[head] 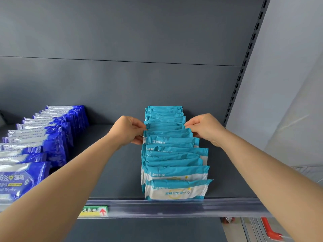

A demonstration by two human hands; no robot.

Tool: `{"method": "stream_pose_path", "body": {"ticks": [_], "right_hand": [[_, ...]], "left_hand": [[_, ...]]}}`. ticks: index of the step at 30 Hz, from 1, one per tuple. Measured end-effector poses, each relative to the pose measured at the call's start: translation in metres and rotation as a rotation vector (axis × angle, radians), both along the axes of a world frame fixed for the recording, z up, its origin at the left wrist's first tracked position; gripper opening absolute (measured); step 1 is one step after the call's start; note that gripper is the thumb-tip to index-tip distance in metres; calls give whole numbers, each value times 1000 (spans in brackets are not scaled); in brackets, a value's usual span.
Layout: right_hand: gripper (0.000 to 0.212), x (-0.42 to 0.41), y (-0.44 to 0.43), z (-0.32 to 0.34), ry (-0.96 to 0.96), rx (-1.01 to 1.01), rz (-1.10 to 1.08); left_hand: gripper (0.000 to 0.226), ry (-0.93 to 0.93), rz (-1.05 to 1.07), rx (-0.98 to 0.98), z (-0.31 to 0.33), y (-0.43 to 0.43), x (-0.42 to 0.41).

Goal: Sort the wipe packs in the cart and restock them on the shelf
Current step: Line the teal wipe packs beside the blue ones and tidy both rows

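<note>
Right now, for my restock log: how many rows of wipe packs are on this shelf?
2: the dark blue row at left, the teal row right of centre; more may lie out of view.

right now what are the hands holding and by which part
One teal wipe pack midway along the teal row: the left hand pinches its left edge, the right hand its right edge.

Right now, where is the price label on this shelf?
In the head view, the price label sits in the front rail, below and left of the teal pack row.
</note>
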State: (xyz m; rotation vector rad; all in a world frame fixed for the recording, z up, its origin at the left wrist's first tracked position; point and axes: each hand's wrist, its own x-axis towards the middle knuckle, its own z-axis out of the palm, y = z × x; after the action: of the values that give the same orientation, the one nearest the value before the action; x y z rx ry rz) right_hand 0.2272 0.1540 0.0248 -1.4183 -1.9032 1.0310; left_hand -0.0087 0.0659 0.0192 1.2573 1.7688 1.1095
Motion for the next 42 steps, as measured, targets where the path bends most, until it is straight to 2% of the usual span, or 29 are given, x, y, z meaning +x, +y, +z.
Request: {"method": "stream_pose_path", "body": {"ticks": [5, 9, 17, 21, 24, 27, 29, 32, 35, 39, 42], "right_hand": [[10, 13, -14, 15, 118, -51, 1], [6, 15, -22, 18, 36, -58, 49], [8, -1, -25, 9, -54, 59, -28], [13, 5, -27, 15, -25, -5, -61], [14, 22, -35, 25, -4, -48, 7], [8, 34, -47, 27, -70, -87, 108], [5, 31, -53, 22, -87, -54, 117], [6, 22, -58, 15, -104, 68, 61], [10, 18, -60, 13, -128, 107, 44], [9, 28, -65, 14, -11, 35, 13], [10, 31, -72, 15, 33, 76, 29]], "left_hand": [[15, -57, -5, 37, 3, -12, -4], [18, -57, -28, -22, 3, -20, -1], [16, -21, -54, -34, 2, -16, 15], [13, -23, -24, -40, 3, -22, 8], [18, -84, -7, -39, 7, -38, -7], [13, -32, -77, -79, 7, -55, -3], [2, -5, -68, -67, 5, -57, 7], [9, -24, -33, -26, 2, -52, 18], [14, -51, -37, -23, 0, -54, 18], [11, -5, -6, 33, -2, -61, 11], [11, 17, 14, 73, 5, -60, 15]]}}
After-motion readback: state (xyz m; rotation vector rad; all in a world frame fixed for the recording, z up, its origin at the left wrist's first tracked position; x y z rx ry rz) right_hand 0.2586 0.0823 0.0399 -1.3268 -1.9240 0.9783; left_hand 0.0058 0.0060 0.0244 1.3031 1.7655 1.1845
